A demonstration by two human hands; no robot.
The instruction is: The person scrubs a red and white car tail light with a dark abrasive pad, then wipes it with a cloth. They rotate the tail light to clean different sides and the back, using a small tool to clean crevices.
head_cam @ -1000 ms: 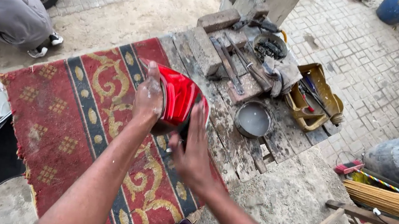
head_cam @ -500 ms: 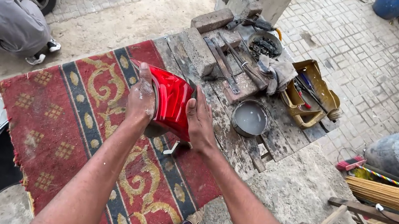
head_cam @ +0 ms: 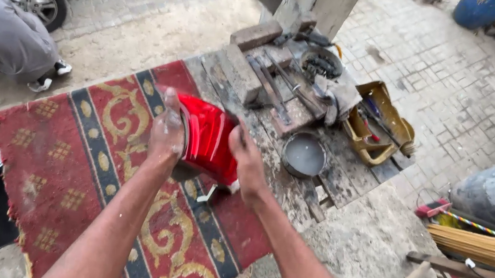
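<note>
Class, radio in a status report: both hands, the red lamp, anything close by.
Left hand and right hand grip red lamp from either side. Lamp held above rug. Metal bowl and tools on planks just right.

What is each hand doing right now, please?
Left hand: closed on the left edge of the red tail light.
Right hand: gripping the tail light's right side.

even soft daylight, faint shadows, no harsh glare, sharp centre, slight wide-angle stretching at edges
</note>
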